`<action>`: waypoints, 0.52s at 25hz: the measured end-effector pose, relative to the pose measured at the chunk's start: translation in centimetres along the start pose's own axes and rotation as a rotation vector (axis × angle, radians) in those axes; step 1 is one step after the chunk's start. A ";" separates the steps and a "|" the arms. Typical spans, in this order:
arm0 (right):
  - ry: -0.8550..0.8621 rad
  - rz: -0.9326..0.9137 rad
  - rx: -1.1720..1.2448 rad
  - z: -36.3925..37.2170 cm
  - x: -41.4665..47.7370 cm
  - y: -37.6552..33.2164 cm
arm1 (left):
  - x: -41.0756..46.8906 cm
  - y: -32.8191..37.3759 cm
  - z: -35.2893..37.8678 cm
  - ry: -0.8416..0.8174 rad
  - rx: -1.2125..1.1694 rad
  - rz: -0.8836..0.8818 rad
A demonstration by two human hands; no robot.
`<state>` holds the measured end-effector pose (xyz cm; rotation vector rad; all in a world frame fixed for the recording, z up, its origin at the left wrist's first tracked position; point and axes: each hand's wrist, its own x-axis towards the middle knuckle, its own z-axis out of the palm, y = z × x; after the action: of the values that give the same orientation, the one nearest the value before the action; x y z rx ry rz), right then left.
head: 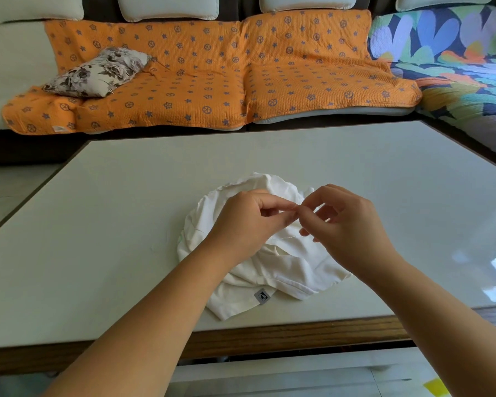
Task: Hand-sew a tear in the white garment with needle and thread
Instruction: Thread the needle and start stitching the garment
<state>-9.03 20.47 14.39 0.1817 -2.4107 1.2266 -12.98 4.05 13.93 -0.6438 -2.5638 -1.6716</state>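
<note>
A crumpled white garment [272,270] with a small grey label lies on the table near its front edge. Both hands hover just above it, fingertips meeting. My left hand [249,222] has thumb and forefinger pinched together at the meeting point. My right hand [347,222] pinches there too, its other fingers curled. A thin needle [288,237] lies on the cloth below the fingertips, with a faint thread [317,209] near the right fingers. What exactly each pinch holds is too fine to make out, most likely thread.
The pale table top [126,224] has a wooden front edge. Behind it stands a sofa with an orange patterned cover [212,75], a flowered cushion [98,73] and a colourful throw [455,67] at the right. Floor shows below the table edge.
</note>
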 end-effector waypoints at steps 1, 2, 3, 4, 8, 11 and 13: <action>-0.013 0.032 0.021 -0.1 0.0 -0.1 | 0.0 0.0 0.0 0.007 -0.005 -0.002; -0.029 0.072 0.060 -0.2 0.1 -0.2 | 0.0 0.1 0.0 0.002 -0.023 -0.018; -0.047 0.120 0.125 -0.4 0.1 -0.2 | 0.0 0.2 -0.1 -0.009 -0.054 -0.048; -0.075 0.174 0.223 -0.5 0.2 -0.3 | 0.0 0.3 -0.2 -0.021 -0.103 -0.092; -0.297 0.381 0.599 -1.0 0.5 0.2 | 0.1 0.4 -0.1 -0.078 -0.392 -0.272; -0.304 0.393 0.645 -0.7 0.5 0.4 | 0.1 0.4 -0.1 -0.097 -0.480 -0.315; -0.226 0.393 0.619 -0.3 0.5 0.3 | 0.1 0.4 -0.1 -0.079 -0.484 -0.323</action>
<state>-9.46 20.96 14.49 0.0231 -2.2277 2.2206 -12.98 4.12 14.30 -0.3124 -2.4196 -2.4560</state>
